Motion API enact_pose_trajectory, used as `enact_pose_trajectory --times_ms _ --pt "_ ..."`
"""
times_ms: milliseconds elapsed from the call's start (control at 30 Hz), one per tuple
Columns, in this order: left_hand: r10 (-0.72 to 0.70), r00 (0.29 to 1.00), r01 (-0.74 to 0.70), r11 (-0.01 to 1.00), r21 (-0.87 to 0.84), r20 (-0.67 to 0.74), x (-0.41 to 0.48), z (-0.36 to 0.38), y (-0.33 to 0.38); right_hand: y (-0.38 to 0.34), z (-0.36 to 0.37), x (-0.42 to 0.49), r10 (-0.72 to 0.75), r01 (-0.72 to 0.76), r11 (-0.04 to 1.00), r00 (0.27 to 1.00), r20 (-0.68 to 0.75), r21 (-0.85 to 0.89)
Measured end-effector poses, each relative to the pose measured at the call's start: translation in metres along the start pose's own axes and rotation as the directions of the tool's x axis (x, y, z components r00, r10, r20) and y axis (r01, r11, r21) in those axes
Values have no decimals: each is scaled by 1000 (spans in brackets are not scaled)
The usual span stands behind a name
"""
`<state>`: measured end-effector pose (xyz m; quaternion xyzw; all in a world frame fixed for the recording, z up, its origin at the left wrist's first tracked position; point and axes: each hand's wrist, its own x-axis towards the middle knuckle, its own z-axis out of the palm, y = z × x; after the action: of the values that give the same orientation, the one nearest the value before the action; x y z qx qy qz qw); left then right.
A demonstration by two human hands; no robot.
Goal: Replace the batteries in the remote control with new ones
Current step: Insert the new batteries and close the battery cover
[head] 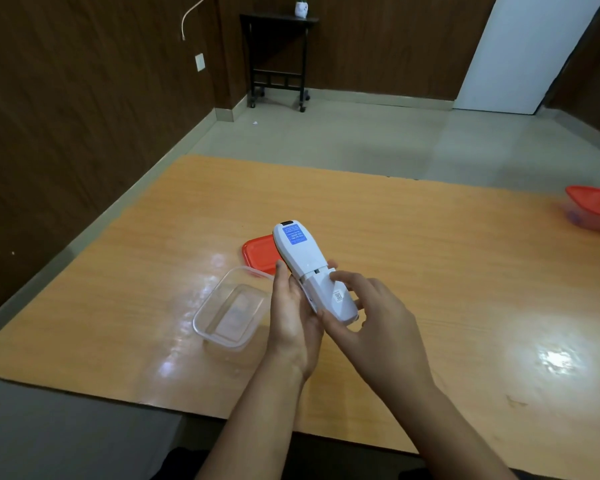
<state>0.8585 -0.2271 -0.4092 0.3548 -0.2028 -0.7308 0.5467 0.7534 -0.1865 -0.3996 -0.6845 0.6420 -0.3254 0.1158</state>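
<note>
A white remote control (300,252) with a blue sticker on its back is held face down above the wooden table (430,258). My left hand (293,317) grips it from the left side and underneath. My right hand (371,315) holds its near end, fingers and thumb curled round the battery cover (336,296), which sits slightly slid off with a small gap showing. No batteries are visible.
A clear plastic container (227,308) stands open to the left of my hands, with its red lid (260,252) lying behind it. A second red-lidded container (594,207) sits at the table's right edge. Beyond the table are floor, a black side table and a white door.
</note>
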Motion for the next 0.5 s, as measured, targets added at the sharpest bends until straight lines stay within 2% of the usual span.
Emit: enact_pose_trajectory --times_ms 300,500 --pt "45 999 -45 999 4 -5 4 2 -4 4 1 0 -43 43 999 999 0 -32" --pt "50 997 -52 998 24 56 2 3 -9 5 5 1 -52 55 993 998 27 -108"
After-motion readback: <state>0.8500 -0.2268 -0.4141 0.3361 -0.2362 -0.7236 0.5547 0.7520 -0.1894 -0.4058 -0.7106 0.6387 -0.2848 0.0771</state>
